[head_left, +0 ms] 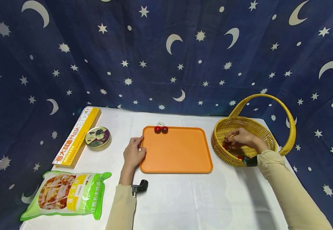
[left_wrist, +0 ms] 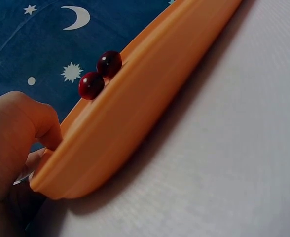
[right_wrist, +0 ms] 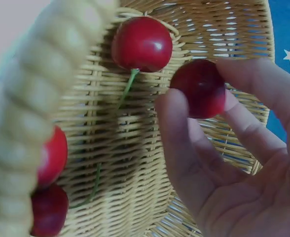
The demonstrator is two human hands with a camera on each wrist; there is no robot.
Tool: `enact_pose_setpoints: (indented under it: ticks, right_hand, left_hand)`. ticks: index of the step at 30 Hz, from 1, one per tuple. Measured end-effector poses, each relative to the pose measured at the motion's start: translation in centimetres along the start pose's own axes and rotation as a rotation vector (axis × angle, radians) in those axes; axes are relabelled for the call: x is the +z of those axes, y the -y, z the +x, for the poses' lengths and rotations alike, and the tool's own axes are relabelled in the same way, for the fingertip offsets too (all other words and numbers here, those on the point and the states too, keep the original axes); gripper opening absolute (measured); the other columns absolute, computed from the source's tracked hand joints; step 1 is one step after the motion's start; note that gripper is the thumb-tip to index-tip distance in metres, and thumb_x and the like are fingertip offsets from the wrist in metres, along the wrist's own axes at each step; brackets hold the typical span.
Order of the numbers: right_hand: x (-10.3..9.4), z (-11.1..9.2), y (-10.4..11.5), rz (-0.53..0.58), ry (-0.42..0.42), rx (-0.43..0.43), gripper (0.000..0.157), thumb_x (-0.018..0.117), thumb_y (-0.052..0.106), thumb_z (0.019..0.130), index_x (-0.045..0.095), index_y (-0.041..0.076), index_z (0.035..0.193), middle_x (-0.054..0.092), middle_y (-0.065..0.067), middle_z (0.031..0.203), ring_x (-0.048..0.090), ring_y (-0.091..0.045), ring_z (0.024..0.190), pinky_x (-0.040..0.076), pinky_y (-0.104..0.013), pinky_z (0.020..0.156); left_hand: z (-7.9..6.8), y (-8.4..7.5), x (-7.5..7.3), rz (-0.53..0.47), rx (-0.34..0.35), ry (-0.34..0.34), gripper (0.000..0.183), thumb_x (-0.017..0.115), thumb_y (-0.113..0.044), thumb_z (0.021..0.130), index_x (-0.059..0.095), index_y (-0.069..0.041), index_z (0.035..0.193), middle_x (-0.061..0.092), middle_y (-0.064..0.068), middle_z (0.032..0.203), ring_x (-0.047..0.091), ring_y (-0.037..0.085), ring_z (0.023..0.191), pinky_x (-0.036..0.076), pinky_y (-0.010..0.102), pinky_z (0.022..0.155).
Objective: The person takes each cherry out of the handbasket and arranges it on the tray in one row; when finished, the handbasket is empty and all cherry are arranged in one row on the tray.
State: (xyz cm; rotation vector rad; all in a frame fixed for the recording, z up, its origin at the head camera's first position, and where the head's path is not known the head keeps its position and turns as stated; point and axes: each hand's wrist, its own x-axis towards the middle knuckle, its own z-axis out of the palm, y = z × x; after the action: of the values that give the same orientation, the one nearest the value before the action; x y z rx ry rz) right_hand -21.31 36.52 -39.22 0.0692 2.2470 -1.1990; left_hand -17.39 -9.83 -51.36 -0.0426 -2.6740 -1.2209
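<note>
My left hand [head_left: 133, 154] grips the left edge of an orange tray [head_left: 176, 151], thumb over the rim. Two dark red cherries [head_left: 157, 129] with green stems sit at the tray's far edge, left of its middle. On the right, my right hand [head_left: 241, 139] reaches into a yellow woven basket [head_left: 219, 148] with a tall hoop handle. In the right wrist view, its thumb and fingers pinch a dark red cherry [right_wrist: 200, 90]. A brighter cherry [right_wrist: 142, 43] with a green stem lies beside it, and two more cherries [right_wrist: 54, 155] are partly hidden behind the handle.
Left of the tray stand a round tin [head_left: 98, 138] and a long yellow-and-white pasta box [head_left: 75, 139]. Nearer me lies a green food packet [head_left: 65, 193]. A white cloth [head_left: 180, 201] covers the table, and a dark blue star-and-moon curtain [head_left: 155, 92] hangs behind.
</note>
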Motion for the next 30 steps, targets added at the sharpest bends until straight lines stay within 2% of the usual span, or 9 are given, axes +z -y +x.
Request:
enact_pose_setpoints:
  ticks: [4, 8, 14, 22, 25, 30]
  right_hand:
    - [0.1, 0.1, 0.0, 0.001, -0.03, -0.052, 0.043, 0.063, 0.001, 0.091, 0.05, -0.02, 0.125, 0.07, -0.007, 0.09, 0.065, -0.012, 0.072, 0.056, -0.032, 0.07]
    - [0.4, 0.2, 0.2, -0.024, -0.094, -0.12, 0.046, 0.063, -0.001, 0.09, 0.047, -0.022, 0.128, 0.068, -0.008, 0.091, 0.067, -0.014, 0.078, 0.057, -0.036, 0.074]
    - [0.8, 0.4, 0.9, -0.022, -0.216, -0.142, 0.047, 0.063, 0.001, 0.091, 0.045, -0.019, 0.13, 0.06, -0.009, 0.092, 0.068, -0.018, 0.079, 0.057, -0.042, 0.075]
    - [1.5, 0.7, 1.7, -0.013, -0.31, -0.19, 0.043, 0.065, 0.005, 0.092, 0.048, -0.018, 0.125, 0.055, -0.016, 0.099, 0.066, -0.015, 0.079, 0.057, -0.037, 0.076]
    - [1.9, 0.9, 1.8, -0.012, -0.345, -0.211, 0.044, 0.066, 0.008, 0.092, 0.05, -0.017, 0.125, 0.055, -0.018, 0.102, 0.063, -0.01, 0.078, 0.057, -0.035, 0.075]
    - [2.6, 1.3, 2.1, -0.014, -0.409, -0.246, 0.044, 0.067, 0.011, 0.092, 0.053, -0.016, 0.123, 0.054, -0.019, 0.102, 0.063, -0.009, 0.074, 0.057, -0.032, 0.07]
  left_hand:
    - [0.0, 0.0, 0.0, 0.001, -0.001, 0.002, 0.055, 0.061, -0.009, 0.079, 0.061, -0.005, 0.134, 0.059, 0.012, 0.109, 0.052, 0.023, 0.078, 0.036, 0.035, 0.067]
    - [0.0, 0.0, 0.0, -0.002, 0.004, -0.002, 0.055, 0.062, -0.009, 0.079, 0.061, -0.005, 0.134, 0.059, 0.012, 0.109, 0.051, 0.023, 0.078, 0.036, 0.035, 0.066]
    - [0.0, 0.1, 0.0, -0.009, 0.012, -0.003, 0.055, 0.062, -0.009, 0.079, 0.062, -0.006, 0.134, 0.059, 0.011, 0.109, 0.051, 0.022, 0.077, 0.036, 0.035, 0.065]
    - [0.0, 0.1, 0.0, -0.006, 0.007, 0.002, 0.055, 0.062, -0.009, 0.079, 0.062, -0.005, 0.134, 0.059, 0.011, 0.11, 0.052, 0.022, 0.077, 0.036, 0.034, 0.065]
    - [0.0, 0.2, 0.0, -0.006, 0.012, 0.001, 0.055, 0.061, -0.009, 0.079, 0.062, -0.005, 0.134, 0.059, 0.012, 0.11, 0.052, 0.022, 0.077, 0.037, 0.035, 0.065]
    - [0.0, 0.1, 0.0, -0.007, 0.006, 0.002, 0.055, 0.062, -0.009, 0.079, 0.061, -0.005, 0.134, 0.059, 0.012, 0.112, 0.052, 0.022, 0.079, 0.037, 0.035, 0.067]
